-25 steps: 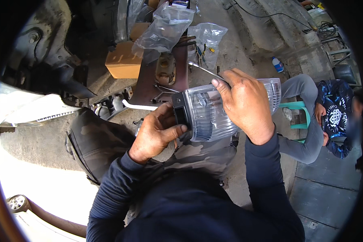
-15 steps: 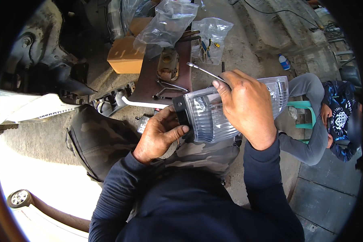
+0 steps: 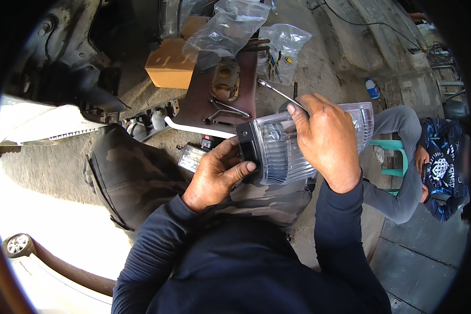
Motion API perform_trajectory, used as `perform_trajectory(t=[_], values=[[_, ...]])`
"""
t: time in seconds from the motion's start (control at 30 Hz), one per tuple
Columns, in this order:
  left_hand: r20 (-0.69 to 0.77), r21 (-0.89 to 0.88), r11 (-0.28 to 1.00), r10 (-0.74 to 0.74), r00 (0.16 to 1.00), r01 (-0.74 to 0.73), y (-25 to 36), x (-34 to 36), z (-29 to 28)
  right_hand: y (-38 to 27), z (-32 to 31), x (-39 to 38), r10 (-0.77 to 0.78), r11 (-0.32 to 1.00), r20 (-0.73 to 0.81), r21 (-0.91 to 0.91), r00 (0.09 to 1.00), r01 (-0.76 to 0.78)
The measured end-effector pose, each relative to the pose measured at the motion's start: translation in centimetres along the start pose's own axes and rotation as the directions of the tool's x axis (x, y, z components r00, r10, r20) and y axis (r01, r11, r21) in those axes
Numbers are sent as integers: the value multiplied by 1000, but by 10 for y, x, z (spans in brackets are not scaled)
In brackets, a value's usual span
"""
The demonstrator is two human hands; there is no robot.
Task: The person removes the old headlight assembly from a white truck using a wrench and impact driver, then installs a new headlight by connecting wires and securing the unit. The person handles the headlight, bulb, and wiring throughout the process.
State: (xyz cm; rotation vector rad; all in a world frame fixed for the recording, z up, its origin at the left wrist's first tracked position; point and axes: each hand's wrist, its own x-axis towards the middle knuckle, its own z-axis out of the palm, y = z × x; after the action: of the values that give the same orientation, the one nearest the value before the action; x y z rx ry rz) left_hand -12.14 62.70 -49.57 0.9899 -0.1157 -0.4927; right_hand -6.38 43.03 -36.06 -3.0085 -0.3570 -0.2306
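Your left hand (image 3: 217, 175) grips the dark end of the clear ribbed lamp housing (image 3: 282, 149), thumb pressed on its face, holding it above your camouflage-trousered lap. Your right hand (image 3: 327, 138) wraps over the lamp's top, closed on a slim metal tool (image 3: 277, 93) that angles toward the brown board (image 3: 199, 102) carrying wrenches.

Open concrete floor (image 3: 324, 68) right of brown board (image 3: 199, 102); board crowded with plastic bags (image 3: 230, 26), wrenches (image 3: 225, 109), cardboard box (image 3: 170, 65); seated person (image 3: 408, 157) blocking right side.
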Motion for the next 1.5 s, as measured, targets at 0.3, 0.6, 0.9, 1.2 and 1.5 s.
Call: perform_trajectory(t=[0.3,0.6,0.9,1.2,1.5], values=[[15,191,981,10,1000,-13,2,-2,-1,5,-3,3,64,976,-1,209,998,-63],[27,179,982,54,998,-58,-1,-2,3,5,-17,-16,-60,-572,513,685,856,-451],[22,236,970,49,999,-53,3,-6,4,-20,2,-27,-60,-701,581,554,812,-449],[45,264,963,36,998,-47,7,-5,3,-31,-3,-34,-129,-596,495,654,859,-466],[42,244,963,107,993,-114,4,-7,3,-24,2,-97,-143,-289,290,902,946,-321]])
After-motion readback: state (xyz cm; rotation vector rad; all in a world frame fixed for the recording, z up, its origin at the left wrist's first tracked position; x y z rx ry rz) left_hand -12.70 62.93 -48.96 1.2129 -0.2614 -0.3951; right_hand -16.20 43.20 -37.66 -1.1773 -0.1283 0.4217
